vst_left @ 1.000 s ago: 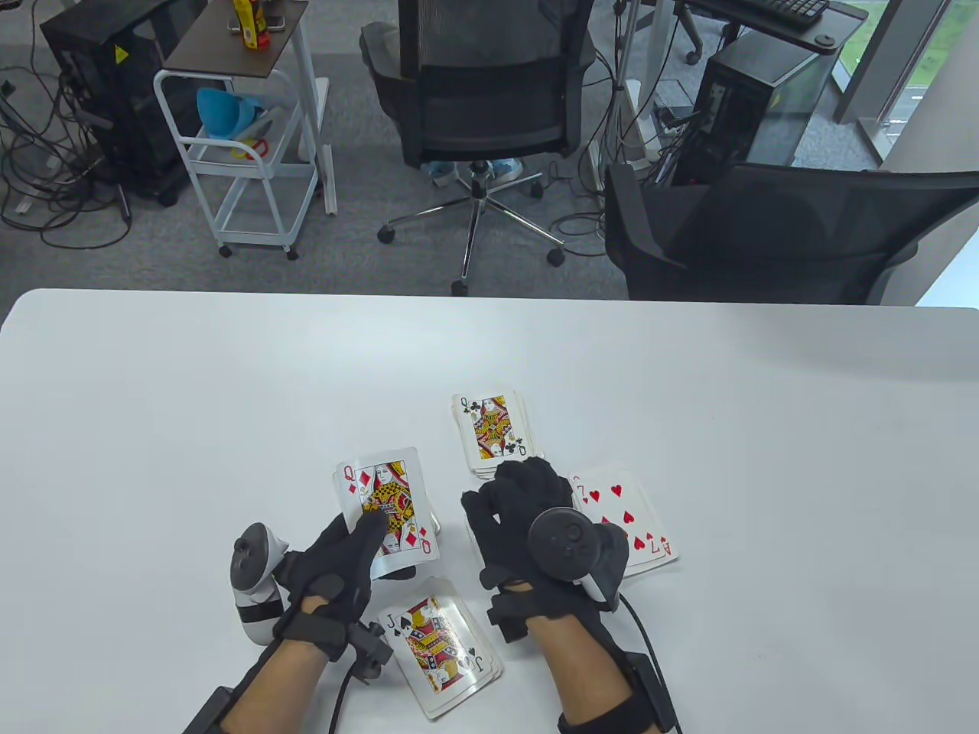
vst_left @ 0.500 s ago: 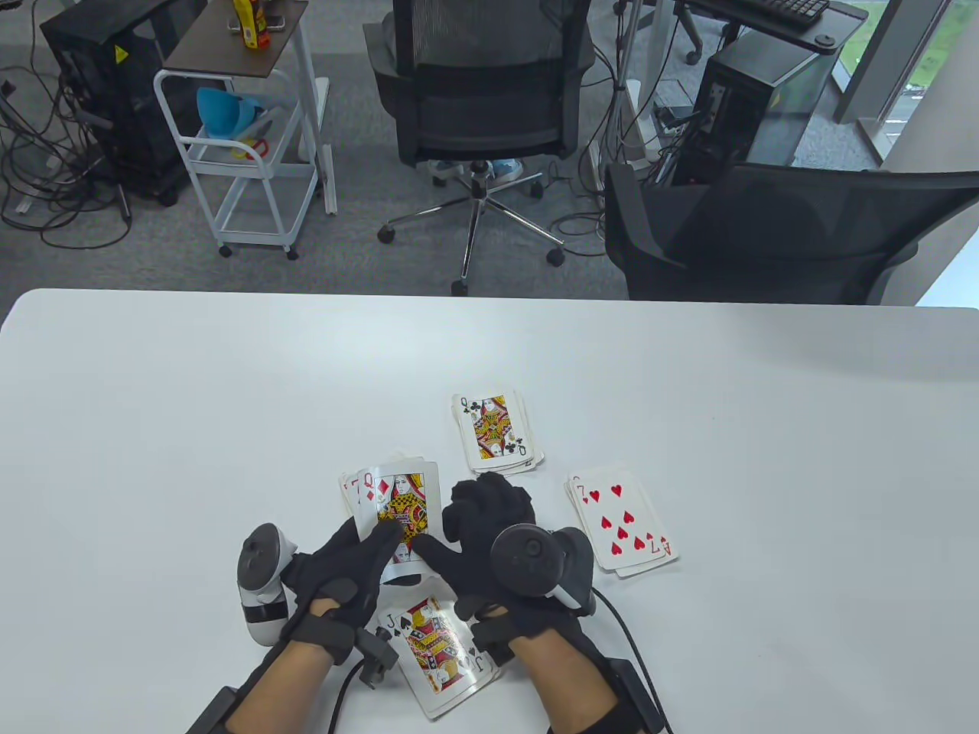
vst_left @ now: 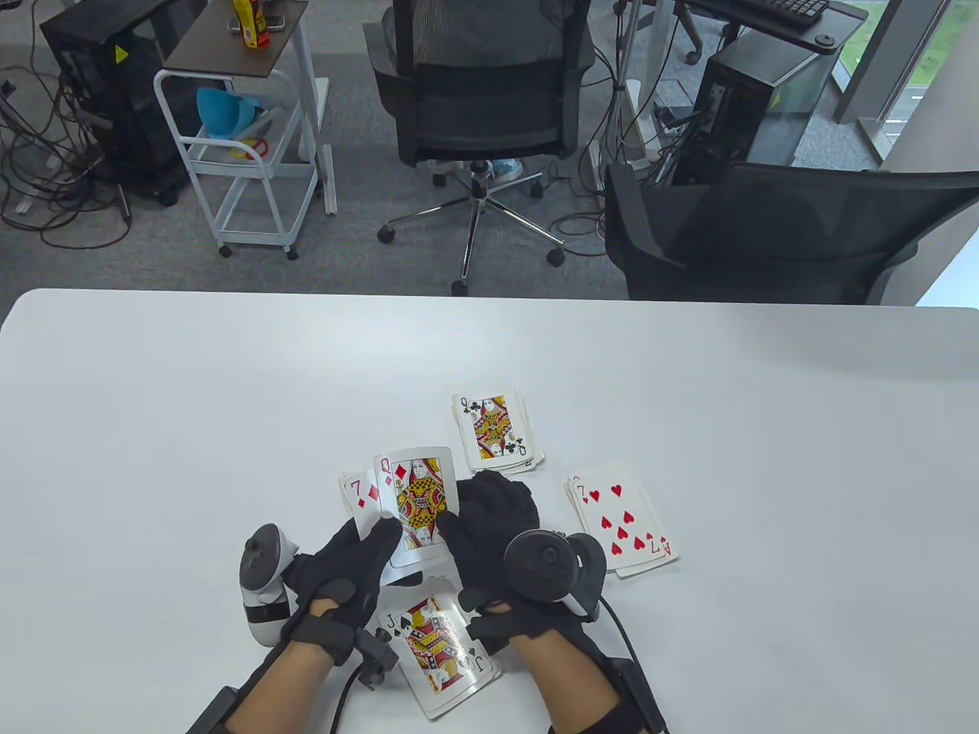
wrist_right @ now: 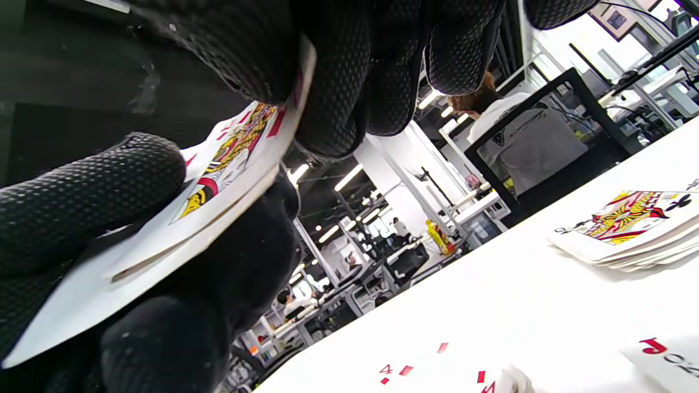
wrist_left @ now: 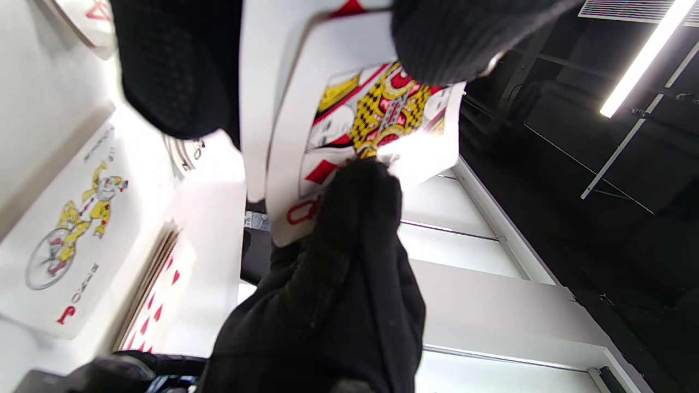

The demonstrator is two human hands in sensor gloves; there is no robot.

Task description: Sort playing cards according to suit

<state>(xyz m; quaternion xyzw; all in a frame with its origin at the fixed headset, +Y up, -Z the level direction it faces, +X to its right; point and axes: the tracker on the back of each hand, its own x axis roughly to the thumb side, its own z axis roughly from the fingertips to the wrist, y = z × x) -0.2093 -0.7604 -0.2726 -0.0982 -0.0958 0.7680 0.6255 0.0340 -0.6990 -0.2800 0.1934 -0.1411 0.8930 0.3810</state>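
My left hand [vst_left: 365, 544] grips a small stack of cards raised over the table, with a seven of diamonds [vst_left: 358, 493] showing at its left edge. The right hand [vst_left: 468, 521] pinches the queen of diamonds [vst_left: 417, 498] on top of that stack, thumb on its face and fingers behind it. The left wrist view shows that queen [wrist_left: 382, 114] close up, and so does the right wrist view [wrist_right: 229, 147]. Three face-up piles lie on the white table [vst_left: 191, 397]: queen of clubs [vst_left: 493, 430] on top, seven of hearts [vst_left: 623, 524], jack of spades [vst_left: 436, 642].
A joker card [wrist_left: 76, 229] lies flat under my hands, seen again at the right wrist view's corner [wrist_right: 663, 352]. Low red diamond cards [wrist_right: 393, 371] lie on the table below the right hand. Two office chairs [vst_left: 482, 99] stand beyond the table's far edge.
The right hand came left from beside the clubs pile to the held stack and took the queen of diamonds. It has slid right, uncovering the seven of diamonds.
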